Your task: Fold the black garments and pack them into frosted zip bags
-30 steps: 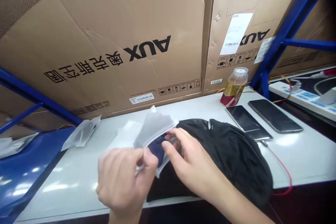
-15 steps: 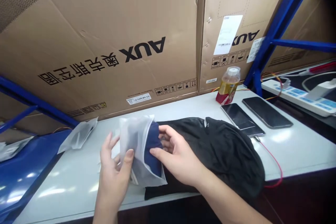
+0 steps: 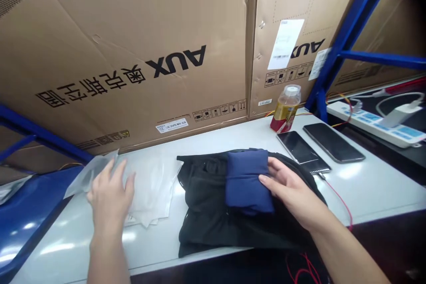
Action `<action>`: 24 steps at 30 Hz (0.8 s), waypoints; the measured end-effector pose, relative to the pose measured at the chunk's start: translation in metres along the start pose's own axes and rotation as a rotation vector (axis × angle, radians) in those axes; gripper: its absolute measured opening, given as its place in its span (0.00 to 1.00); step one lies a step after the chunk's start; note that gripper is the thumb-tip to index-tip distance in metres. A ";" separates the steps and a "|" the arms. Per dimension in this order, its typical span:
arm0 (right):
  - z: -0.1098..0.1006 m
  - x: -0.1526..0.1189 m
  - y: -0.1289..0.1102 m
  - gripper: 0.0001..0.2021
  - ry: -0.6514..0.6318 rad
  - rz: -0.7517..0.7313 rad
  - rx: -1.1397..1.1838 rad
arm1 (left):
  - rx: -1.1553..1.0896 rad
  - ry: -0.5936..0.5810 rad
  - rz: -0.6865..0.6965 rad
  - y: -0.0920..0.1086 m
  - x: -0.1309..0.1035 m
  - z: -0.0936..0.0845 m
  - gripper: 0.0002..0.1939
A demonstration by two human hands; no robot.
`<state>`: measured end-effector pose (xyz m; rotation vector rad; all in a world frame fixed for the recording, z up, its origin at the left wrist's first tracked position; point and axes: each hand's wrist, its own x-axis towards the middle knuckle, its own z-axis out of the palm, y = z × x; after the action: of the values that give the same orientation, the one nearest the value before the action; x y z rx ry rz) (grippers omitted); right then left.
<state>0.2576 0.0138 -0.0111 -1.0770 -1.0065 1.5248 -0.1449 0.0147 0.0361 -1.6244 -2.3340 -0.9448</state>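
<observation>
Between the thumb and fingers of my right hand (image 3: 288, 186) is a folded navy-blue cloth (image 3: 248, 179), gripped by its right edge. It is held over a black garment (image 3: 206, 213) that lies spread on the table. On the left, my left hand (image 3: 111, 188) is slightly blurred, with fingers apart and nothing visibly held. Close beside it, to the right, lie several frosted plastic bags (image 3: 155, 186), partly overlapping. Another frosted bag (image 3: 88, 173) lies to its upper left, partly behind the hand.
Large cardboard boxes (image 3: 133, 22) stand along the back of the white table (image 3: 66, 235). At the right are a drink bottle (image 3: 286, 108), two dark phones (image 3: 333, 142) (image 3: 301, 148), a red cable (image 3: 339, 197) and a power strip (image 3: 372, 122). Blue metal posts (image 3: 349, 22) flank the table.
The navy cloth has come out of the frosted bag and moved right with my right hand. My left hand has let go of the bag and moved left.
</observation>
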 end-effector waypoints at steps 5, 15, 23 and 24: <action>0.020 -0.022 0.002 0.17 -0.032 -0.266 -0.233 | -0.603 -0.523 0.160 0.093 -0.095 0.010 0.34; 0.011 -0.027 -0.011 0.33 -0.134 -0.543 -0.638 | -0.829 -0.454 0.517 0.128 -0.111 0.037 0.23; -0.034 -0.016 -0.009 0.17 -0.022 -0.774 -0.714 | -0.637 -0.244 0.297 0.103 -0.119 0.045 0.41; -0.043 -0.017 -0.006 0.17 -0.026 -0.772 -0.772 | -0.585 -0.171 0.266 0.100 -0.119 0.043 0.34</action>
<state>0.3028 0.0021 -0.0145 -0.9716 -1.8372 0.5130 0.0014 -0.0342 -0.0110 -2.2328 -1.9623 -1.5750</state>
